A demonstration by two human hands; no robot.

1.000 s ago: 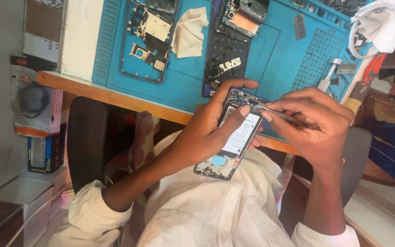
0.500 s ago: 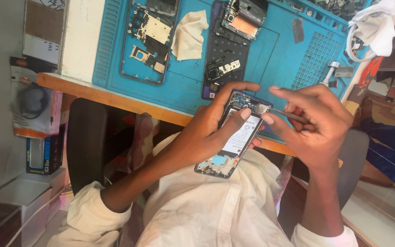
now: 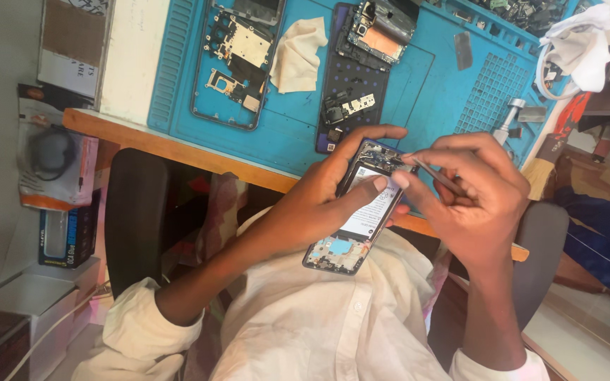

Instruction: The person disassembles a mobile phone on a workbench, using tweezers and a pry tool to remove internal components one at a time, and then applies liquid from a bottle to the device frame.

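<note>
The person wears a cream-white shirt (image 3: 305, 324) of thin, lightly creased cloth. It buttons down the front: a stitched placket runs along the chest, with one small pale button visible on it. The sleeves are rolled or pushed up: the left sleeve (image 3: 142, 328) bunches in thick folds near the elbow, and the right sleeve (image 3: 503, 363) shows only as a soft cuff-like roll at the bottom edge of the view. Both forearms are bare below the sleeves. The left hand (image 3: 319, 204) and the right hand (image 3: 478, 204) are bare too, with no gloves, rings, watch or bands in sight. The fingernails are short and pale.
</note>
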